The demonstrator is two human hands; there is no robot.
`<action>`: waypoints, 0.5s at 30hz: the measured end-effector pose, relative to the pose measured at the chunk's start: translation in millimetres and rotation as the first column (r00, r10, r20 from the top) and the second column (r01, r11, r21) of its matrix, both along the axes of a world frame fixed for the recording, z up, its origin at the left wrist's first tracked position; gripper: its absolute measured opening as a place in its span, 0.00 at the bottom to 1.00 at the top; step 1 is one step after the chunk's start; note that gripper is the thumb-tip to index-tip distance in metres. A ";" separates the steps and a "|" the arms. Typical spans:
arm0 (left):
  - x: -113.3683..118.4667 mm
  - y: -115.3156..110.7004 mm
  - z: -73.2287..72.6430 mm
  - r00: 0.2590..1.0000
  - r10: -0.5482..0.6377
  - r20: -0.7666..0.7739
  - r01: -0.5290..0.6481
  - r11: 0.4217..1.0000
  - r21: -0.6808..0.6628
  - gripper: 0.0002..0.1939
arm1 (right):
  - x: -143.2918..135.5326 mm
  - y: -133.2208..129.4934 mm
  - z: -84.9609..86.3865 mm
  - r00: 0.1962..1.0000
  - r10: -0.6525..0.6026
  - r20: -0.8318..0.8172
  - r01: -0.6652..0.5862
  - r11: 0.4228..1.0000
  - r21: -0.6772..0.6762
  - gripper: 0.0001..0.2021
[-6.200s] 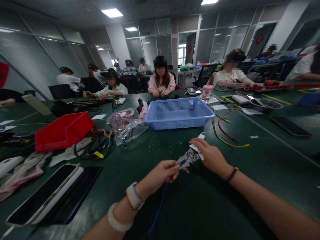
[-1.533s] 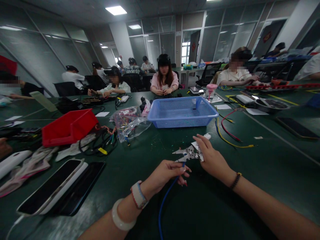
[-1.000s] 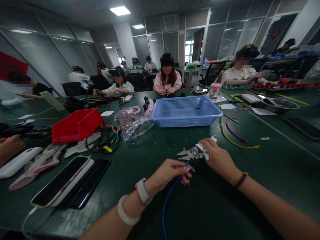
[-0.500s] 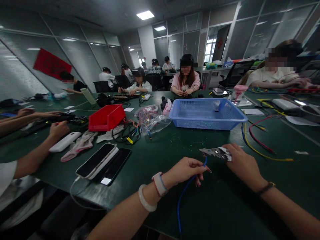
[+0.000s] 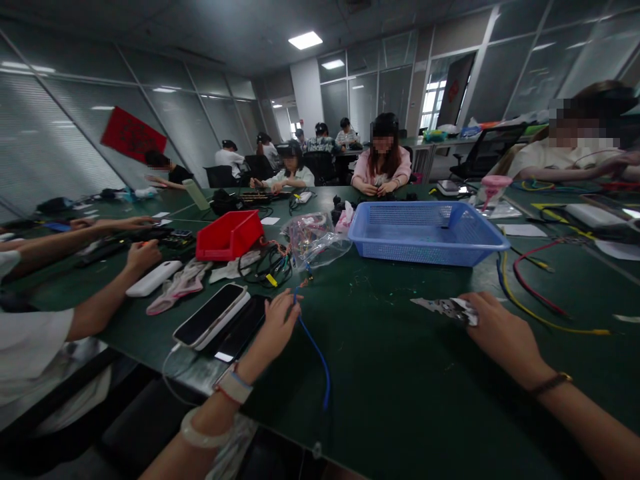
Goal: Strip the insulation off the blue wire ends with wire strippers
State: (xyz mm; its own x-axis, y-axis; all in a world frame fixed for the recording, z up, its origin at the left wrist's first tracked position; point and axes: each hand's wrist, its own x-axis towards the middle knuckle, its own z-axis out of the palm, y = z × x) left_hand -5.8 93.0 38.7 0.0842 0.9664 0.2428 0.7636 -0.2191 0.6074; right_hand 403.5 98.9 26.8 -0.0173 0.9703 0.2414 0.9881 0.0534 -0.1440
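Note:
My left hand (image 5: 281, 320) has its thumb and fingers at the upper part of a blue cable (image 5: 320, 360), which appears pinched between them. Bare copper shows at the cable's top end, beside the tangle of black cables (image 5: 273, 267); the rest trails down the table toward the near edge. Further right, my right hand (image 5: 495, 333) is closed around a metal multi-tool plier (image 5: 445, 308), perhaps a wire stripper, its jaws pointing left. Its handles are mostly hidden in my palm. Tiny clippings (image 5: 395, 293) lie left of the jaws.
A blue basket (image 5: 425, 257) stands ahead, with a red bin (image 5: 227, 243) and plastic bag (image 5: 320, 247) to its left. Two phones (image 5: 210, 317) lie by my left forearm. Yellow and red cables (image 5: 545, 320) lie right. A neighbour's arm (image 5: 110, 287) reaches in from the left.
My left hand has moved left with the blue cable, away from the plier, to beside the black cables. My right hand keeps hold of the plier in nearly the same place.

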 end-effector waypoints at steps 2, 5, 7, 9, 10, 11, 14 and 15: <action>-20.8 3.3 -11.2 0.994 0.112 -0.011 -0.112 0.994 -0.019 0.10 | -1.6 -0.8 1.0 1.000 0.005 -0.013 -0.005 1.000 -0.008 0.12; -36.7 8.0 -21.7 0.976 0.216 -0.017 -0.217 0.974 -0.061 0.08 | -4.2 -2.3 2.5 1.000 0.014 -0.017 -0.014 1.000 -0.009 0.11; -37.8 8.9 -23.0 0.974 0.228 -0.014 -0.228 0.971 -0.071 0.07 | -5.5 -2.8 2.6 1.000 0.015 -0.008 -0.015 1.000 -0.010 0.11; -33.1 7.1 -19.8 0.977 0.213 -0.010 -0.214 0.975 -0.056 0.08 | -6.0 -2.6 1.8 1.000 0.015 0.000 -0.015 1.000 -0.018 0.12; -28.9 5.4 -16.8 0.980 0.198 -0.006 -0.198 0.979 -0.041 0.09 | -5.9 -2.4 1.2 1.000 0.015 0.000 -0.015 1.000 -0.025 0.12; -23.5 3.4 -13.0 0.985 0.173 0.002 -0.173 0.985 -0.004 0.10 | -5.6 -2.0 0.6 1.000 0.016 -0.005 -0.016 0.999 -0.032 0.12; -1.8 -1.8 1.4 0.996 -0.005 0.091 -0.003 0.996 0.088 0.12 | -3.6 -1.2 -0.5 0.999 0.015 -0.028 -0.016 0.999 -0.040 0.11; 7.0 -2.4 6.8 0.990 -0.054 0.133 0.042 0.995 0.095 0.12 | -2.9 -0.9 -0.4 0.999 0.017 -0.035 -0.018 0.999 -0.040 0.11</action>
